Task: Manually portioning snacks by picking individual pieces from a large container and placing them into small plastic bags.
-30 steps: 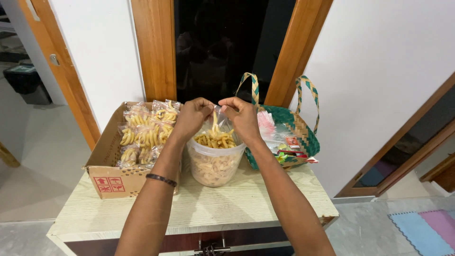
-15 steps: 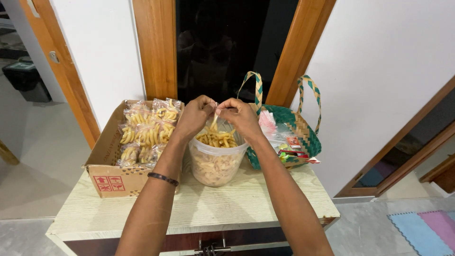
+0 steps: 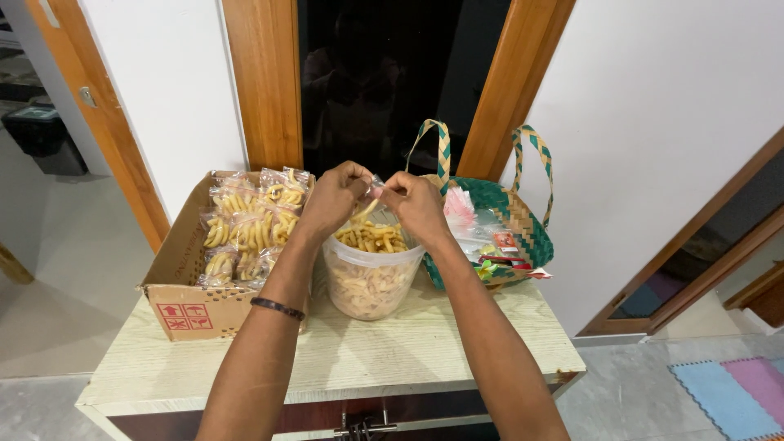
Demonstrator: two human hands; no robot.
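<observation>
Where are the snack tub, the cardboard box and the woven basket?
snack tub (image 3: pixel 369 286), head view, clear side wall.
cardboard box (image 3: pixel 175 269), head view, left flap.
woven basket (image 3: pixel 523 224), head view, right wall.

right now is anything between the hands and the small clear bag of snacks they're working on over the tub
Nothing visible. The left hand and right hand both already pinch the top of the small clear bag, which hangs just above the snack-filled plastic tub. The cardboard box and woven basket sit off to either side.
</observation>
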